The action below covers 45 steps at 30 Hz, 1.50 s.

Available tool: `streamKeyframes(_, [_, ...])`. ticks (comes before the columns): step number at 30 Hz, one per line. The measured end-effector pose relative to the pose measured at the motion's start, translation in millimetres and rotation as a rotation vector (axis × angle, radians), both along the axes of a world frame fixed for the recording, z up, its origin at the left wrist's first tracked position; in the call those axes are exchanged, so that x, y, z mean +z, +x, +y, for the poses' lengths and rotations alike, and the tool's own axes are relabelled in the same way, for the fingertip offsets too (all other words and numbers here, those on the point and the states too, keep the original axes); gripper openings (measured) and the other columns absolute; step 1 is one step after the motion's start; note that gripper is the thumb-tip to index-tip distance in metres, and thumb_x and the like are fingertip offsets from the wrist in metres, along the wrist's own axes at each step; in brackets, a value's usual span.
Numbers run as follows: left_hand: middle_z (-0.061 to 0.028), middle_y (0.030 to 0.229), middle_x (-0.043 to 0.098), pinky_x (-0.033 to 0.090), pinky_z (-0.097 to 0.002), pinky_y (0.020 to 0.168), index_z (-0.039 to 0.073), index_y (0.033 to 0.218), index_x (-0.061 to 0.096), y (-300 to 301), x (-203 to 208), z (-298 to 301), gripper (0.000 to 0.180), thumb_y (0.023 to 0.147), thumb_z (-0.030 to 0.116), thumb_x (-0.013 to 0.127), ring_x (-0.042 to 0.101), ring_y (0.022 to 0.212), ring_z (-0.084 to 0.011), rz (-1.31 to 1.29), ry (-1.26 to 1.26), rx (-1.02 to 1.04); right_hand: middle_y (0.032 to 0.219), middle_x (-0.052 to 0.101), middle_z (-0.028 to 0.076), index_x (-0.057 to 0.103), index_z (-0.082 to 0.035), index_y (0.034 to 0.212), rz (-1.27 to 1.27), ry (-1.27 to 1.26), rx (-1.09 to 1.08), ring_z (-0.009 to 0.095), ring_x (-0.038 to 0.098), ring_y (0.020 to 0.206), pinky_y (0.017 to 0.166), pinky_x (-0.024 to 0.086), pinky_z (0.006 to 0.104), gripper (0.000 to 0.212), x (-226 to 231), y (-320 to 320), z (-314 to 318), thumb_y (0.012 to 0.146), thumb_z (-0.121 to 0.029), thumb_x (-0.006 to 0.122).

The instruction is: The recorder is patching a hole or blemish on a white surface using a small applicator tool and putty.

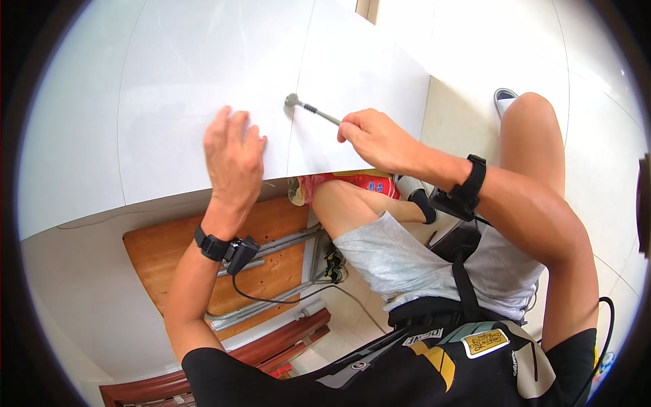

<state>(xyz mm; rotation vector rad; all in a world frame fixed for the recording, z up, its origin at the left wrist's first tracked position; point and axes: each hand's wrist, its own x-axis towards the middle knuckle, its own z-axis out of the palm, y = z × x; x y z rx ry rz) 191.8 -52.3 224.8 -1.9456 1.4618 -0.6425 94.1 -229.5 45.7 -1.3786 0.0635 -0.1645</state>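
Note:
My right hand is wrapped round the end of a slim grey tool with a rounded head. A dark ribbed band circles its shaft just below the head, and I cannot tell its exact kind. The head lies at the pale glossy panelled surface, near a seam; whether it touches is unclear. To the left of it, my left hand is raised in front of the same surface. Its fingers are bent a little and apart, slightly blurred, with nothing in them.
Below the panels, a wooden board with grey metal tubes leans at the lower left, above a dark red wooden piece. A red printed bag lies beside my leg. Pale floor tiles spread to the right. A black cable hangs from my left wrist.

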Motion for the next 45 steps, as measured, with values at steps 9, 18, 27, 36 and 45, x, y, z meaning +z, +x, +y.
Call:
streamKeyframes(9, [-0.0108, 0.131, 0.062, 0.039, -0.0491, 0.107, 0.006, 0.106, 0.076, -9, 58, 4, 0.022, 0.085, 0.014, 0.078, 0.047, 0.132, -0.0371, -0.381, -0.293, 0.055, 0.076, 0.063, 0.029, 0.066, 0.009, 0.089, -0.106, -0.157, 0.048, 0.044, 0.062, 0.07, 0.072, 0.049, 0.051, 0.034, 14, -3, 5, 0.096, -0.018, 0.046])
streamKeyframes(18, [-0.0099, 0.135, 0.059, 0.034, -0.0475, 0.106, 0.01, 0.102, 0.077, -34, 31, 25, 0.022, 0.081, 0.011, 0.081, 0.043, 0.134, -0.0359, -0.267, -0.333, 0.124, 0.071, 0.061, 0.026, 0.068, 0.005, 0.099, -0.23, -0.122, 0.036, 0.035, 0.064, 0.069, 0.067, 0.048, 0.0455, 0.036, 13, -9, 56, 0.102, -0.023, 0.044])
streamKeyframes(27, [-0.0088, 0.136, 0.06, 0.035, -0.0465, 0.107, 0.012, 0.102, 0.078, -25, 39, 34, 0.024, 0.079, 0.009, 0.082, 0.044, 0.133, -0.0367, -0.226, -0.357, 0.061, 0.068, 0.059, 0.022, 0.068, 0.008, 0.098, -0.139, -0.118, 0.03, 0.032, 0.061, 0.068, 0.07, 0.048, 0.0462, 0.041, 5, -13, 63, 0.102, -0.022, 0.041])
streamKeyframes(36, [-0.0086, 0.135, 0.062, 0.036, -0.046, 0.106, 0.01, 0.101, 0.078, -23, 40, 33, 0.026, 0.076, 0.004, 0.081, 0.047, 0.13, -0.0361, -0.189, -0.331, 0.042, 0.069, 0.061, 0.022, 0.069, 0.006, 0.099, -0.109, -0.063, -0.044, 0.029, 0.063, 0.067, 0.068, 0.049, 0.0433, 0.037, -6, 1, 46, 0.099, -0.022, 0.045])
streamKeyframes(45, [-0.0134, 0.115, 0.07, 0.047, -0.0444, 0.097, 0.0, 0.104, 0.071, -58, -4, 35, 0.023, 0.081, -0.004, 0.074, 0.061, 0.112, -0.0351, 0.126, -0.464, 0.028, 0.067, 0.06, 0.022, 0.069, 0.007, 0.098, -0.066, -0.065, -0.068, 0.032, 0.061, 0.065, 0.068, 0.049, 0.0454, 0.039, 1, 17, 14, 0.101, -0.022, 0.042])
